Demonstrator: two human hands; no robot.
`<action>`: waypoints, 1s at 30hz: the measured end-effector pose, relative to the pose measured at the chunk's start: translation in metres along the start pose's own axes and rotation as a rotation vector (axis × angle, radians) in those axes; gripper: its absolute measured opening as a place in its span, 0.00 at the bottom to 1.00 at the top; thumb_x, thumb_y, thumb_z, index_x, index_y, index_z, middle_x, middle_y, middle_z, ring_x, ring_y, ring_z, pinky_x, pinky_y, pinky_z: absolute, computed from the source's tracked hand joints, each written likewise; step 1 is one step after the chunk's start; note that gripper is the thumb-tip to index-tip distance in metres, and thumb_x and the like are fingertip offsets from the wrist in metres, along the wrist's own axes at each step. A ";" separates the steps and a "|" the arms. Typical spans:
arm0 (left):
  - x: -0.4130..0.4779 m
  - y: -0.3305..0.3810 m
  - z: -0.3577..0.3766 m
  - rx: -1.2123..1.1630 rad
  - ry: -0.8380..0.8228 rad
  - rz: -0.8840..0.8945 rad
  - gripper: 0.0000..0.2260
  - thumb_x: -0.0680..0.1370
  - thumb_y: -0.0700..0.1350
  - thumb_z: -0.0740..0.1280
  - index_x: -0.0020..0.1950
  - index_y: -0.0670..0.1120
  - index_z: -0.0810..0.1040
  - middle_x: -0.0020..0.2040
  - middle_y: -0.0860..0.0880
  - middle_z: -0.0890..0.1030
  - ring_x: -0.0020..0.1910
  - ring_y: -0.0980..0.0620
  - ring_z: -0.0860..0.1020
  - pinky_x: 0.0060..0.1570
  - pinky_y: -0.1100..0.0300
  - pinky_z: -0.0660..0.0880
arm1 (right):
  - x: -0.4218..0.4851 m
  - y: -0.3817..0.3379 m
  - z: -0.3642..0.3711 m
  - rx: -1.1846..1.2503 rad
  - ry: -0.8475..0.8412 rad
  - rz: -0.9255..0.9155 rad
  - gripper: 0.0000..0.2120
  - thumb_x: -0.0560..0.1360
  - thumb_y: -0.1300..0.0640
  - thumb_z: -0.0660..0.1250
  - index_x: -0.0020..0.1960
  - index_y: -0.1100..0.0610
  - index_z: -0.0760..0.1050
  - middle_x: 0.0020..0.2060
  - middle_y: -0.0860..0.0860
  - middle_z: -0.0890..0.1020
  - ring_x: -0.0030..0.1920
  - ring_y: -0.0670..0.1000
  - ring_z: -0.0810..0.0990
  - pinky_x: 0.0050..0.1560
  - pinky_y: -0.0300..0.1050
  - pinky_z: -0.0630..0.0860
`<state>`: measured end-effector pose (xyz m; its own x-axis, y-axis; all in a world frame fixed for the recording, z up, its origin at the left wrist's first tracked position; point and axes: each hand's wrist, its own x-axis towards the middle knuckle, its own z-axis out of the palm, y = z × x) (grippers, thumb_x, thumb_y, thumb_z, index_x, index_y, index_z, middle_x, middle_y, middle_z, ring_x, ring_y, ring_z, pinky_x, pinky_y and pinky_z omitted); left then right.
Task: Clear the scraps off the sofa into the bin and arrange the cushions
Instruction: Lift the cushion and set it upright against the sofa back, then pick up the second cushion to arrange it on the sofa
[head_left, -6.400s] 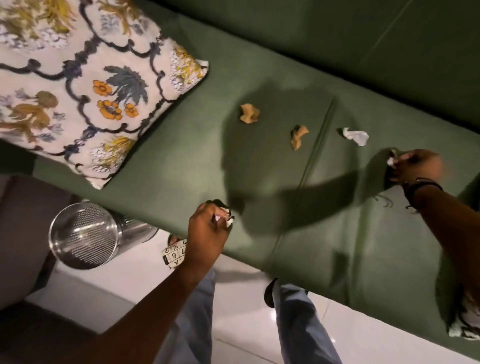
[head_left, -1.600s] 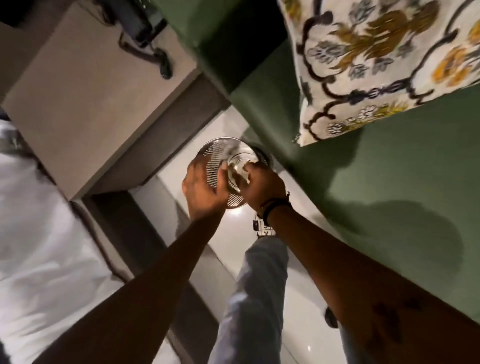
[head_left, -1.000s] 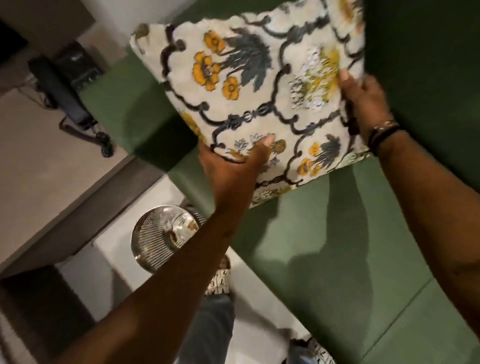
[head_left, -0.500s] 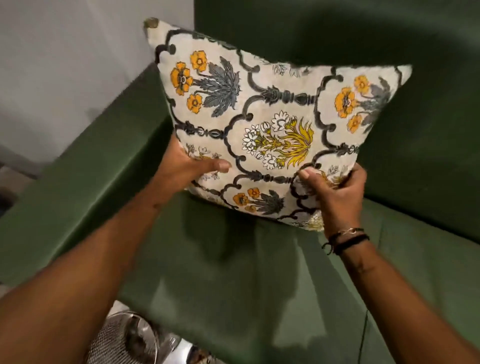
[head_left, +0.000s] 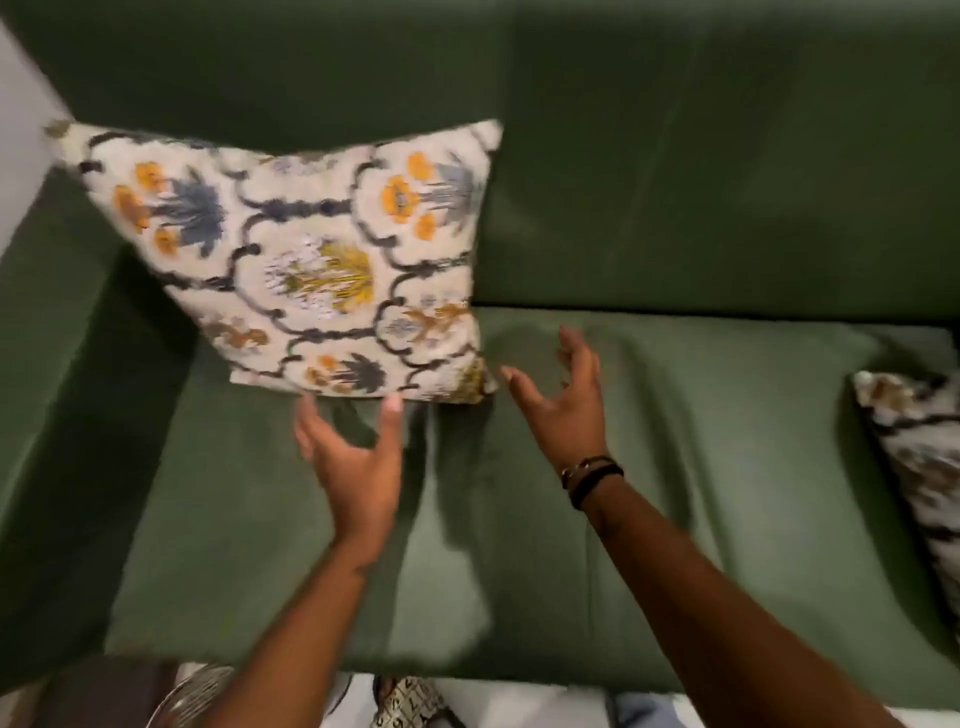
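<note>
Our fingers (head_left: 390, 415) are spread, both hands empty, below the floral cushion (head_left: 306, 260) propped at the sofa's (head_left: 675, 415) left back corner; next we should prop the second cushion (head_left: 914, 441) at the right edge likewise.

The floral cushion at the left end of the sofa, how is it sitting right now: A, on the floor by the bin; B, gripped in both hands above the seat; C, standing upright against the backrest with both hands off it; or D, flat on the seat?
C: the floral cushion stands propped against the sofa's backrest, while the left hand and right hand are open just below it.
</note>
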<state>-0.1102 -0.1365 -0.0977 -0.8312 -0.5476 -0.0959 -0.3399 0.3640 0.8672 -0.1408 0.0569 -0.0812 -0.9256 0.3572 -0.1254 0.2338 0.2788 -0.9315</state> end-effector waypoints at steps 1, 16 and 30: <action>-0.037 0.007 0.017 0.015 -0.112 0.000 0.50 0.66 0.72 0.66 0.77 0.44 0.57 0.77 0.39 0.62 0.77 0.42 0.61 0.78 0.47 0.58 | -0.012 0.008 -0.024 -0.001 0.053 0.019 0.35 0.68 0.52 0.75 0.70 0.55 0.64 0.64 0.53 0.70 0.65 0.48 0.71 0.66 0.41 0.68; -0.291 0.236 0.427 0.186 -1.390 0.341 0.64 0.50 0.71 0.76 0.79 0.53 0.51 0.80 0.47 0.57 0.78 0.50 0.58 0.77 0.51 0.58 | -0.079 0.178 -0.449 0.047 1.229 0.597 0.58 0.52 0.31 0.76 0.74 0.52 0.57 0.70 0.56 0.67 0.70 0.54 0.66 0.70 0.45 0.63; -0.246 0.246 0.410 -0.177 -1.116 0.202 0.42 0.48 0.58 0.84 0.58 0.65 0.70 0.53 0.63 0.84 0.53 0.66 0.81 0.51 0.67 0.80 | -0.006 0.147 -0.470 0.278 0.781 0.256 0.48 0.58 0.48 0.81 0.72 0.52 0.61 0.66 0.47 0.75 0.64 0.40 0.75 0.65 0.35 0.71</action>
<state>-0.1703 0.3968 -0.0609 -0.8202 0.5143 -0.2506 -0.1632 0.2095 0.9641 0.0393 0.5147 -0.0573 -0.3610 0.9175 -0.1668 0.2314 -0.0851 -0.9691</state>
